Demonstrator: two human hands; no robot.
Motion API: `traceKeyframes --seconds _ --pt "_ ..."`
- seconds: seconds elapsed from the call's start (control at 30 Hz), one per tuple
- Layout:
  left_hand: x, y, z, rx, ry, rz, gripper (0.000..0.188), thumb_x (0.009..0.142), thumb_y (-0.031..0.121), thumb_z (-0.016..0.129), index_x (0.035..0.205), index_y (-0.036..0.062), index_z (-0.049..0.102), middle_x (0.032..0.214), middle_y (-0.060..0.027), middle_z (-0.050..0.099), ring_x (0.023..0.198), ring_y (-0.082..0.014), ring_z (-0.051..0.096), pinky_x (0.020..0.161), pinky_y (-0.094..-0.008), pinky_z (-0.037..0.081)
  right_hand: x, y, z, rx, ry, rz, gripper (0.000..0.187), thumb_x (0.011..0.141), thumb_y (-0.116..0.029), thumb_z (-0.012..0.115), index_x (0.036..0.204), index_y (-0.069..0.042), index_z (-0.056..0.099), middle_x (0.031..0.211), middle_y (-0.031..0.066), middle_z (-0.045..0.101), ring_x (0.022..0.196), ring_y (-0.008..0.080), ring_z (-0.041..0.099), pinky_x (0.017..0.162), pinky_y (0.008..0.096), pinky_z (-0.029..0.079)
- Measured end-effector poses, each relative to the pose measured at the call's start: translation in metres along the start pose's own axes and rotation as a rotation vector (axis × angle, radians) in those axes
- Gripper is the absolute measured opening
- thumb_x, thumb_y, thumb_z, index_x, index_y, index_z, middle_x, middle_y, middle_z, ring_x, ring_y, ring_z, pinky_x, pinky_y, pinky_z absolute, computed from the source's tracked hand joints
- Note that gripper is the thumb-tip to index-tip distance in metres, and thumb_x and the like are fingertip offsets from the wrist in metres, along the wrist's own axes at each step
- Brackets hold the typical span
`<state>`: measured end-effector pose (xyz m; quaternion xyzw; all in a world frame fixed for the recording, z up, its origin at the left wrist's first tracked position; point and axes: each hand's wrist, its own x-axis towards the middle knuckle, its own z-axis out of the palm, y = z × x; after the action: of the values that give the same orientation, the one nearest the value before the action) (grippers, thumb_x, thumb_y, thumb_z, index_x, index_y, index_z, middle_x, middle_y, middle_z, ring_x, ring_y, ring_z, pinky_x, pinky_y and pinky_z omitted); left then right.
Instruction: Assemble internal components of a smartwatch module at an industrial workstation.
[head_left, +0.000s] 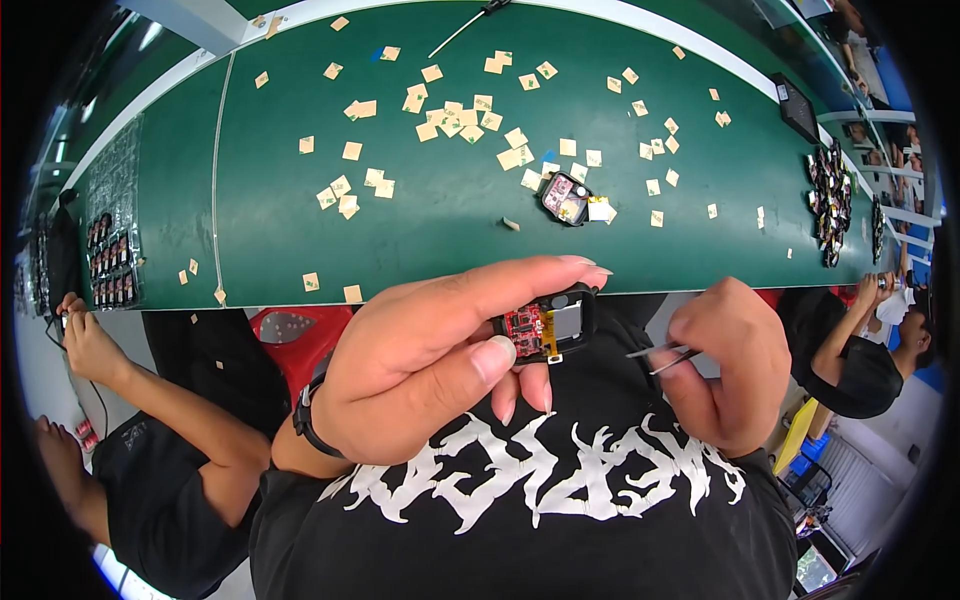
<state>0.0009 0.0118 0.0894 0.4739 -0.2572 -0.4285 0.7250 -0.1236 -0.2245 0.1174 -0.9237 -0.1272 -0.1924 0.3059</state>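
Observation:
My left hand [420, 360] grips a small black electronic device [548, 325] between thumb and fingers, in front of my chest. Its casing lies open, showing a red circuit board, a silver block and a yellowish flex strip. To the right, my right hand [730, 360] pinches a pair of tweezers [660, 358], their two thin tips pointing left toward the device but apart from it. A second open device [566, 198] with a pinkish board lies on the green table [420, 230] beyond my hands.
Many small tan squares [452, 115] are scattered over the table. A screwdriver [465, 28] lies at the far edge. Piled devices [830, 205] and a black box [794, 108] stand at right, rows of devices [112, 265] at left. Co-workers sit on both sides; a red stool [300, 335] is at left.

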Motion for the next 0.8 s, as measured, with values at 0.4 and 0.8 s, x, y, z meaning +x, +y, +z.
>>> traceKeyframes --seconds 0.4,0.8 --pt "0.001 0.001 0.003 0.225 -0.02 -0.05 0.047 0.107 0.019 0.041 0.146 -0.0068 0.047 0.138 -0.0243 0.061 0.075 -0.014 0.068 0.06 -0.0219 0.051 0.026 -0.016 0.0 -0.287 -0.052 -0.322 0.024 0.065 -0.006 0.074 0.085 0.006 0.07 0.078 0.0149 0.068 0.06 0.0214 0.061 0.047 0.0288 0.043" --pt "0.002 0.0 0.0 0.194 -0.016 -0.062 0.046 0.108 0.021 0.043 0.145 -0.0065 0.048 0.135 -0.0242 0.063 0.073 -0.0136 0.067 0.058 -0.022 0.051 0.028 -0.012 0.009 -0.238 -0.033 -0.339 0.027 0.064 -0.006 0.073 0.087 0.008 0.071 0.079 0.0179 0.069 0.059 0.0229 0.062 0.047 0.0291 0.043"
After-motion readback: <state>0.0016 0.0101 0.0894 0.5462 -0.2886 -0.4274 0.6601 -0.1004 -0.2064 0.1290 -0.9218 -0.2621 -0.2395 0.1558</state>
